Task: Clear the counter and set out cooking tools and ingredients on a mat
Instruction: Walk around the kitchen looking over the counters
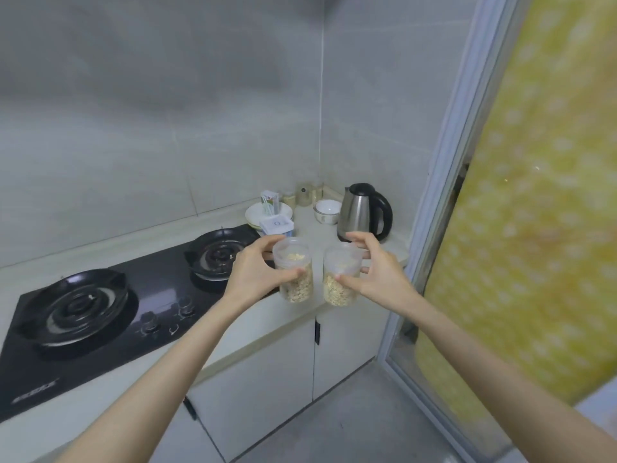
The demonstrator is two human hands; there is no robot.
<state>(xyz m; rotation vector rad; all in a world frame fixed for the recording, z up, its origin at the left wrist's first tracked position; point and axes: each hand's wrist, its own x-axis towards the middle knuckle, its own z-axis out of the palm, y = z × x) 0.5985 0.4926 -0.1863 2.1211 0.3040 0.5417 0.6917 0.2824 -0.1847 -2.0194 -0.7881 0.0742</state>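
Closest to me, cabinet doors [267,379]: white, shut, under the counter's front edge.
Hob [110,345]: black glass set into the counter at my left, with a near burner [73,305] and a far burner [217,252].
Left hand [255,272]: fingers and thumb curled round the left jar [295,279], gripping it just under its lid.
Right hand [377,272]: thumb and fingers wrapped round the right jar [340,279], high on its wall.
Both jars: clear plastic, upright, lids on, partly filled with pale flakes, just beside each other at the front edge of the counter [310,225]; I cannot tell whether their bases rest on it.
Box [277,225]: white with a blue-edged lid, right behind my left fingers.
Plates [255,213]: white stack behind the box, a small carton [270,202] standing at it.
Bowl [328,210]: white, between the plates and the kettle.
Kettle [359,212]: steel with a black handle, directly behind my right hand.
Corner jars [303,195]: small, blurred, against the grey tiled wall [167,128].
Yellow covering [534,228]: patterned sheet filling my right side, past a pale door frame [444,178].
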